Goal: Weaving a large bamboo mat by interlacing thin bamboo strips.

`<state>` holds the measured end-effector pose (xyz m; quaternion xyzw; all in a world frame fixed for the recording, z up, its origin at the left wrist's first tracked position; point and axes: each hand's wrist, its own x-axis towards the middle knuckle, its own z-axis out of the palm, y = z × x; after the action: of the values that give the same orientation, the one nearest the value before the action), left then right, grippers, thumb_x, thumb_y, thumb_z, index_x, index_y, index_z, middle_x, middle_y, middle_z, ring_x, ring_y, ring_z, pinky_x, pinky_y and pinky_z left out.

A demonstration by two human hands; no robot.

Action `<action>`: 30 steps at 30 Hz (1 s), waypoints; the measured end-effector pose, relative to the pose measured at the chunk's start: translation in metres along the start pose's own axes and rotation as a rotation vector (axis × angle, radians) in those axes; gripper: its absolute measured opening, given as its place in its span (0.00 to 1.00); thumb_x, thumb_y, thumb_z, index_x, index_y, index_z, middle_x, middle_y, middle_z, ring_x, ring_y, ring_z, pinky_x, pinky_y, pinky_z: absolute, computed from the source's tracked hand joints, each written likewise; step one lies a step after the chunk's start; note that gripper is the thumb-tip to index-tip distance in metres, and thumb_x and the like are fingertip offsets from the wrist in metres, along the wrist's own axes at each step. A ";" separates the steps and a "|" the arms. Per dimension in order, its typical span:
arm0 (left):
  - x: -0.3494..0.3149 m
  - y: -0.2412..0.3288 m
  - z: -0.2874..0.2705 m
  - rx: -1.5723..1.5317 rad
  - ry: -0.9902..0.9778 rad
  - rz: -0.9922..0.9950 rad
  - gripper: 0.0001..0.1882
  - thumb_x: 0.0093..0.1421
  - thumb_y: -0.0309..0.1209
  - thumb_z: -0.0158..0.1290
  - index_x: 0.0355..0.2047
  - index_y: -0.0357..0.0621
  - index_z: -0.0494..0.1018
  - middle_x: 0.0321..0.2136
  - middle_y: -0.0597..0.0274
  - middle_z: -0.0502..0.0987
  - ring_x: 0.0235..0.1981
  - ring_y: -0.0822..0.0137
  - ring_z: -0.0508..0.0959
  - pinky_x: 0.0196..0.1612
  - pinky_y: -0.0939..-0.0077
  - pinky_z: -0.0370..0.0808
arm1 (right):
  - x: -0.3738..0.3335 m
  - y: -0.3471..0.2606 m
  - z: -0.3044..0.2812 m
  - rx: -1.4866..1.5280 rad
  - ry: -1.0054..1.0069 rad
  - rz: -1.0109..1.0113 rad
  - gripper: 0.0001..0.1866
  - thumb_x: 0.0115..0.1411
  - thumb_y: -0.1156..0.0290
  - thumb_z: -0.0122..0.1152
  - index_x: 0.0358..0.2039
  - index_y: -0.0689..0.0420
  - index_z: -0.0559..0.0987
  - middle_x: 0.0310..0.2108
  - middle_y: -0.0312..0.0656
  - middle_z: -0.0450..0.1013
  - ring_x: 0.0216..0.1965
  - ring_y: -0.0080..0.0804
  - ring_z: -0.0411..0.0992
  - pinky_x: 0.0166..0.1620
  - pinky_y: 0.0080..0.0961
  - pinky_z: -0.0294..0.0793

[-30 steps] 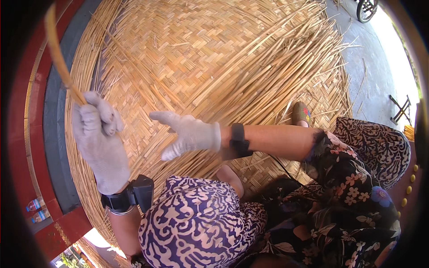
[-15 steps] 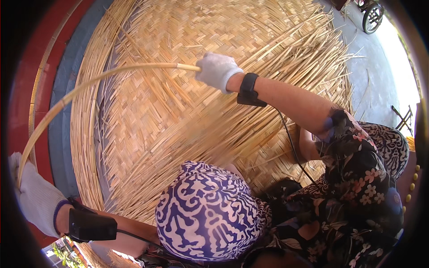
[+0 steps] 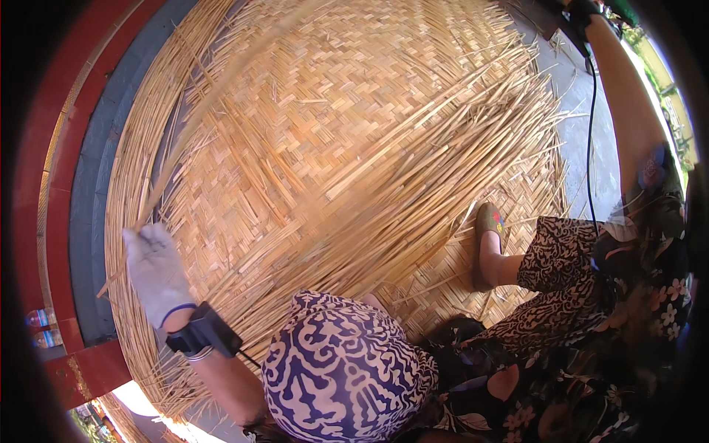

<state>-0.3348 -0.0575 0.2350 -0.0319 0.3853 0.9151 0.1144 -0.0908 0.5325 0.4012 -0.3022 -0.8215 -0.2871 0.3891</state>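
My left hand (image 3: 157,275), in a white knitted glove, has its fingers closed on a long thin reed (image 3: 210,100). The reed slants from the hand toward the top edge and is blurred by motion. Its short lower end sticks out past the glove. My right forearm (image 3: 619,88) reaches up to the top right, a black band at its wrist, and the hand itself lies beyond the picture's rim. Under both arms spreads a large woven mat (image 3: 347,81) of flat strips in a zigzag weave. Many loose reeds (image 3: 436,173) lie slantwise across it.
A long bundle of reeds (image 3: 127,184) runs along the mat's left side. Beyond it are a grey-blue strip (image 3: 96,170) and a red ledge (image 3: 66,199) with clear bottles (image 3: 44,328). My patterned knee (image 3: 347,362) and a shoe (image 3: 489,225) are over the mat.
My left hand has moved right and inward with the reed. My right hand has let go of the reed's other end and swung to the upper right, out of view. The reed is less bent.
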 end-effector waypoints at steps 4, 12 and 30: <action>-0.021 -0.119 0.028 0.280 0.048 -0.128 0.12 0.60 0.36 0.51 0.38 0.42 0.67 0.29 0.65 0.70 0.34 0.72 0.72 0.42 0.75 0.72 | -0.115 -0.035 0.062 -0.089 -0.649 -0.181 0.16 0.56 0.74 0.45 0.42 0.46 0.77 0.42 0.43 0.73 0.41 0.40 0.72 0.43 0.29 0.72; -0.034 -0.153 0.033 0.563 0.071 -0.068 0.08 0.59 0.31 0.51 0.37 0.42 0.68 0.30 0.64 0.71 0.29 0.72 0.73 0.35 0.76 0.75 | -0.188 -0.303 -0.016 0.894 -0.585 -0.696 0.12 0.52 0.72 0.56 0.37 0.46 0.79 0.36 0.33 0.74 0.38 0.34 0.69 0.40 0.28 0.70; -0.019 -0.182 0.013 0.416 0.099 -0.103 0.08 0.57 0.29 0.52 0.32 0.37 0.69 0.28 0.56 0.75 0.25 0.70 0.74 0.31 0.74 0.75 | -0.200 -0.346 0.006 1.251 -1.350 -0.419 0.08 0.44 0.66 0.65 0.27 0.53 0.81 0.25 0.39 0.75 0.28 0.34 0.73 0.32 0.29 0.71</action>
<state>-0.2738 0.0714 0.1200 -0.0722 0.5688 0.8061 0.1462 -0.2401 0.2563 0.1539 0.0130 -0.9157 0.3775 -0.1369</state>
